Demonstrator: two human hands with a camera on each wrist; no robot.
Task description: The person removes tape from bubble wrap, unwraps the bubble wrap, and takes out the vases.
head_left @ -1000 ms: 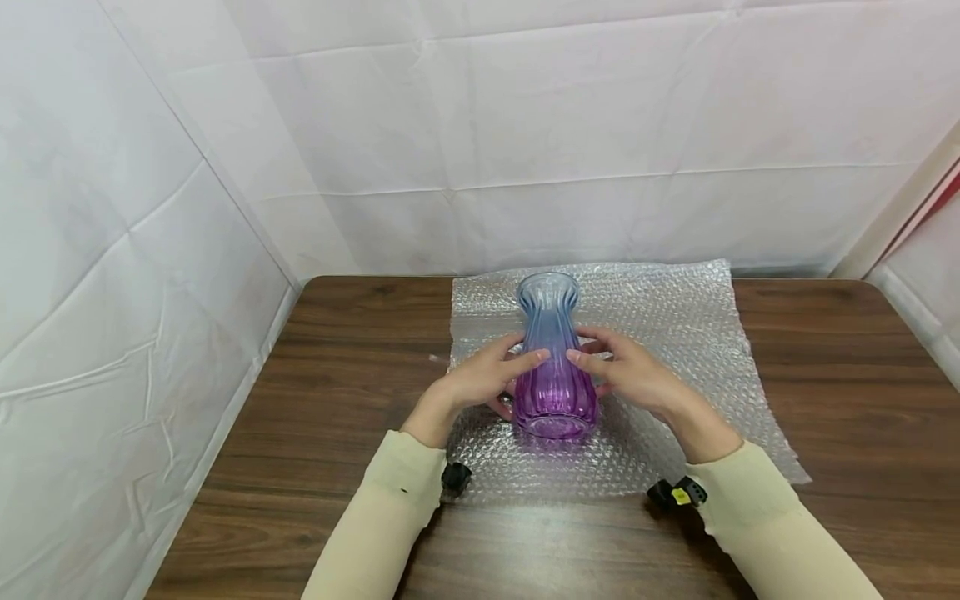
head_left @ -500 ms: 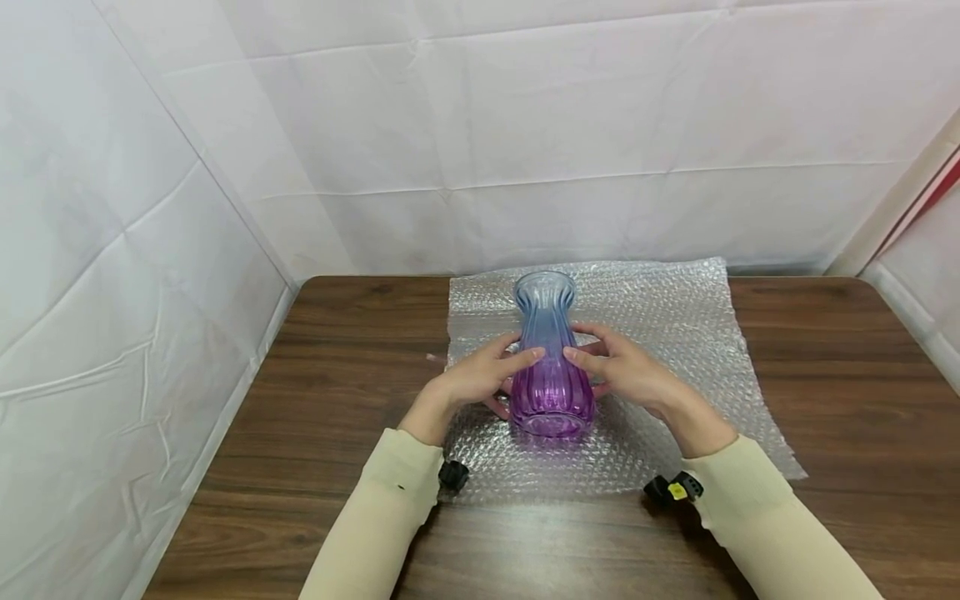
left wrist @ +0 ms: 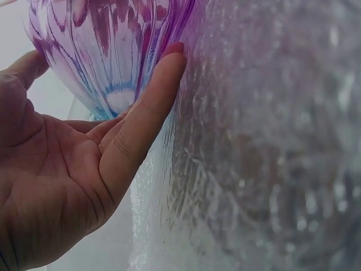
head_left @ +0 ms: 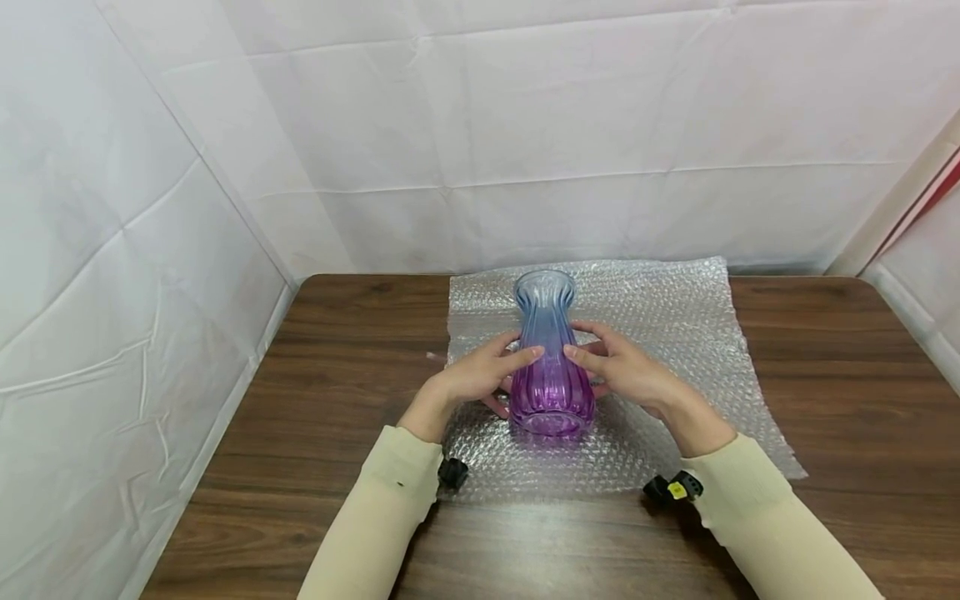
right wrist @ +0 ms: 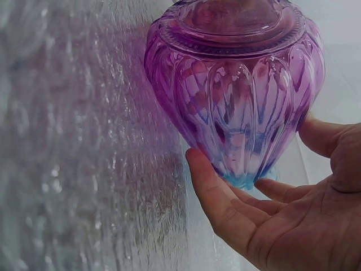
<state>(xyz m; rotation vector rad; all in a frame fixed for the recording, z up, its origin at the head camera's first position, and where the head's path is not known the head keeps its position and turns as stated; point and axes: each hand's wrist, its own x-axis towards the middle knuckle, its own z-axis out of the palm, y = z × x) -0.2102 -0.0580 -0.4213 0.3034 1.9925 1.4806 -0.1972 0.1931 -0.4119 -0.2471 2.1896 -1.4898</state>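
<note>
A ribbed glass vase, blue at its flared mouth and purple toward its base, lies on its side on a sheet of bubble wrap. Its mouth points to the far edge and its base faces me. My left hand holds it from the left, thumb on top and fingers curving round the side. From the right, my right hand grips it the same way. In the left wrist view the fingers reach along the vase's underside, close to the wrap. The right wrist view shows the vase's base and ribs up close.
The bubble wrap covers the middle of a dark wooden table and reaches its far edge. White cloth walls stand behind and at the left. A small black device with a yellow mark sits by the right cuff, another black device by the left.
The vase and both hands keep their places on the bubble wrap. Only a slight shift of the whole head view shows.
</note>
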